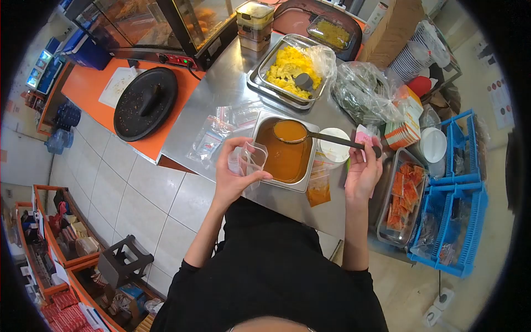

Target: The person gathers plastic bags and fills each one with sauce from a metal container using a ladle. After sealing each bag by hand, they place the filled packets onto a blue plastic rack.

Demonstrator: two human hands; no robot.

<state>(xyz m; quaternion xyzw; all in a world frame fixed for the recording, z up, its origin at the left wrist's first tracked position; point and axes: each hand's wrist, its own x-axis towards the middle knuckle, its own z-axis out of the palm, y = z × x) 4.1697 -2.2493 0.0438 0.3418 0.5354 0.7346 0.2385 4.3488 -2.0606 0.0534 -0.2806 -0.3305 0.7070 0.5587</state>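
Observation:
My left hand (235, 174) is closed around a small clear plastic bag (253, 157), its mouth spread wide at the near left edge of a steel pan (301, 187). Orange-brown sauce (285, 165) fills much of the pan. In my right hand (363, 174) is the handle of a dark ladle (334, 141). The ladle's bowl, full of sauce, hangs over the far part of the pan, apart from the bag. A small bag of orange sauce (319, 189) lies on the steel counter right of the pan. Flat clear zip bags (209, 138) lie to the left.
Behind the pan stands a steel tray of yellow food (287, 69). A white tub (334, 145) sits under the ladle handle. On the right are a container of orange-red pieces (406, 193) and blue baskets (470, 221). A black lid (146, 105) rests on the orange counter.

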